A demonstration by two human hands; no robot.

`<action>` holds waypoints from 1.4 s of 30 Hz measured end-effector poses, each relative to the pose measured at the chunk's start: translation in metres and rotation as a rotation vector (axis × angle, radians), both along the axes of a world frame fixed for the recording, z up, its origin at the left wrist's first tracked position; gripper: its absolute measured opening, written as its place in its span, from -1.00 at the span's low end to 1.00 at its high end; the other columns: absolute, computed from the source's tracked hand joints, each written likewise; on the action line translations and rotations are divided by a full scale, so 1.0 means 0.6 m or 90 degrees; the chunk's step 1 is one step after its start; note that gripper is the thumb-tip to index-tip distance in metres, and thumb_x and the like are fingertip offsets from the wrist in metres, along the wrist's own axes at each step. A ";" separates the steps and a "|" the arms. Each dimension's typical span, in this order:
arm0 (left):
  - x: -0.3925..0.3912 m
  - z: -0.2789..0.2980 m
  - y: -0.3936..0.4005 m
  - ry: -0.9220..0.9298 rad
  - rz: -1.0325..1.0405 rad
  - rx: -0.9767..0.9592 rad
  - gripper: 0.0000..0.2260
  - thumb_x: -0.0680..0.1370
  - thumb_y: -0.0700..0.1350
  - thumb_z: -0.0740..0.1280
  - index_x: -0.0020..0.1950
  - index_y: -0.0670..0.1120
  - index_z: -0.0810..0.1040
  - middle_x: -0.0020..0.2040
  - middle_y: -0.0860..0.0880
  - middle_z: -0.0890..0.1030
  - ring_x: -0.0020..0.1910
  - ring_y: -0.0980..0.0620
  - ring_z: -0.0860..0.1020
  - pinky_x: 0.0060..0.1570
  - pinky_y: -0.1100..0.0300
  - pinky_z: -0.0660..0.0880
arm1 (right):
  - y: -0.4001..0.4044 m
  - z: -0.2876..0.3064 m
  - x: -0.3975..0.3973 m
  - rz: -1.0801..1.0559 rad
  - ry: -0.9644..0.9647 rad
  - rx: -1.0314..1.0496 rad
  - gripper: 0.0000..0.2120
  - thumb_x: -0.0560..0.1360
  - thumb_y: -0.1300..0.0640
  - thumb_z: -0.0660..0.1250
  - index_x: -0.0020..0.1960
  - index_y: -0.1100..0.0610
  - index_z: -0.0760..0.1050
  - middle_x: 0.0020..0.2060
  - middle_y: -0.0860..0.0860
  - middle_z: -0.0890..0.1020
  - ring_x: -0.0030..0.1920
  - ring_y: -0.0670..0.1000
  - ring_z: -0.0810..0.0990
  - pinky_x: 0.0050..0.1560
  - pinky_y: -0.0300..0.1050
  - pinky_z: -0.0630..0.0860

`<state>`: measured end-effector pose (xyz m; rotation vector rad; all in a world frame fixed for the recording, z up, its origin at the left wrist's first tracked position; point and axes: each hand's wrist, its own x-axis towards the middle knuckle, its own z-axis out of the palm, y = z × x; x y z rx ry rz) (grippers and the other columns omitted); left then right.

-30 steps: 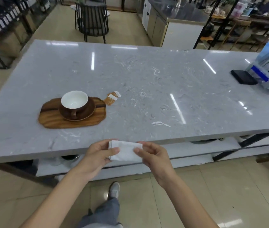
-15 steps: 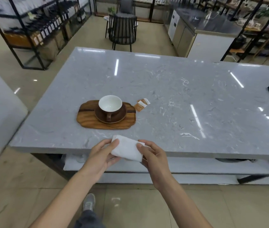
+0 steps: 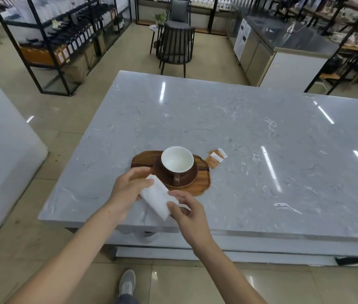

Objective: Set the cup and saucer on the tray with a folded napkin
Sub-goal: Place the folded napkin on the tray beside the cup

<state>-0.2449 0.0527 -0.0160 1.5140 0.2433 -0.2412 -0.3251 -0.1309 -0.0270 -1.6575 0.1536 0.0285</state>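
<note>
So the cup (image 3: 177,159) is already sitting on its saucer (image 3: 175,174), and both are on the wooden tray (image 3: 202,185) near the front edge of the counter (image 3: 261,150). The only thing not down yet is the folded napkin (image 3: 157,196), held just above the counter right beside the tray's near-left corner. Both hands are clamped on it: left hand (image 3: 129,189) pinching the far end, right hand (image 3: 187,210) pinching the near end. It's soft, floppy and weighs basically nothing, so I'd guess the fold wants to spring open if you let go of a corner. Best to keep hold at both ends and lay it flat on the bare left part of the tray. The cup looks ceramic, so don't bump it. A small sachet (image 3: 215,157) lies just off the tray.
</note>
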 end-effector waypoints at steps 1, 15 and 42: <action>0.017 -0.002 0.012 -0.015 -0.020 0.017 -0.73 0.47 -0.12 0.52 0.10 0.17 0.66 0.06 0.06 0.72 0.08 0.04 0.66 -0.07 0.16 0.56 | 0.012 -0.005 0.013 -0.007 -0.010 -0.014 -0.80 0.58 0.14 0.41 0.14 -0.10 0.63 0.09 -0.07 0.65 0.03 -0.07 0.68 0.03 0.06 0.69; 0.216 -0.075 0.086 -0.167 -0.235 0.178 -0.81 0.52 -0.17 0.49 0.02 0.13 0.75 0.05 0.14 0.73 0.12 0.23 0.64 0.19 0.18 0.55 | 0.147 -0.076 0.135 -0.137 -0.031 -0.169 -0.84 0.62 0.05 0.35 0.20 -0.02 0.57 0.03 -0.12 0.65 -0.02 -0.16 0.63 -0.05 -0.17 0.62; 0.258 -0.112 0.131 -0.614 -0.472 0.486 -0.62 0.64 0.01 0.21 0.38 -0.11 0.58 0.40 0.04 0.55 0.42 -0.07 0.45 0.35 -0.02 0.46 | 0.228 -0.133 0.138 -0.312 -0.144 -0.604 -0.71 0.53 -0.10 0.47 0.16 0.04 0.69 0.13 -0.08 0.71 0.11 -0.04 0.64 0.03 -0.12 0.57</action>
